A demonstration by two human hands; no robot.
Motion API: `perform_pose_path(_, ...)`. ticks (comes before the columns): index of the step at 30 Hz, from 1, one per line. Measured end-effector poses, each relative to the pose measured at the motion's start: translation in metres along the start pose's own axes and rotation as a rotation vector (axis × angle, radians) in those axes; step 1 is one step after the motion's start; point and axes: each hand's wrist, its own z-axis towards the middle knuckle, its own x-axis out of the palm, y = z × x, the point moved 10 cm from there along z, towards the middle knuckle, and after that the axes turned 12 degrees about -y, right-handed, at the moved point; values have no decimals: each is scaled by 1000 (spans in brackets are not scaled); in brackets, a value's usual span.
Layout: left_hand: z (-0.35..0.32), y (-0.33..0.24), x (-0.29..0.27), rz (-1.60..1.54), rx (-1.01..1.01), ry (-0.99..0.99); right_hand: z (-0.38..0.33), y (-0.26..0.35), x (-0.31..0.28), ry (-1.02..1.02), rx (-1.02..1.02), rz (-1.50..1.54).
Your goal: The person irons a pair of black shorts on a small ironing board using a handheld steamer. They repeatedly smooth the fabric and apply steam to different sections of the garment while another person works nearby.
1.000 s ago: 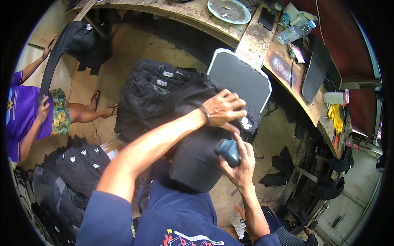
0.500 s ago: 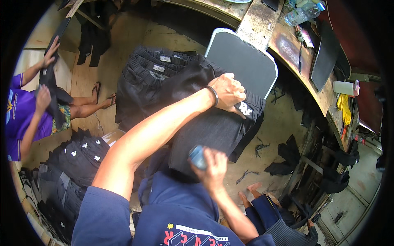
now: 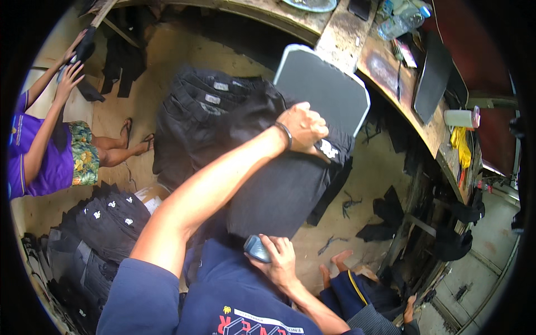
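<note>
Two people are in view: the wearer and one seated co-worker (image 3: 39, 151). One grey padded board (image 3: 326, 95) stands at one bench (image 3: 346, 33). One small tool (image 3: 257, 248), one plastic bottle (image 3: 399, 17), one white cup (image 3: 460, 118), two garment piles (image 3: 206, 111) (image 3: 109, 223).

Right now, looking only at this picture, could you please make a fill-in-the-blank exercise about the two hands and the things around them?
1. The left hand presses a ____ garment onto the padded board.
2. The right hand holds a small grey tool near the ____ end of the garment.
3. The seated person at the left edge wears a ____ shirt.
4. On the left wrist sits a dark ____.

Missing words: black; lower; purple; bracelet
</note>
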Motion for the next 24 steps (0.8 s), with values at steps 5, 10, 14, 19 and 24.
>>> perform_pose_path(5, -1, 0, -1, -10, -2, -22, 58, -20, 3, -233, 56, -240)
perform_pose_path(10, 1, -2, -23, 22, -118, 31, 3, 10, 13, 31, 19, 77)
perform_pose_path(14, -66, -18, -112, 112, -517, -403, 59, -32, -88, -492, -170, 80)
perform_pose_path(19, -278, -81, -90, -368, -1295, -381, 77, -184, -38, -539, 64, 123)
perform_pose_path(24, -420, -189, -42, -570, -1561, 157, -39, -125, 1, -576, 0, 149)
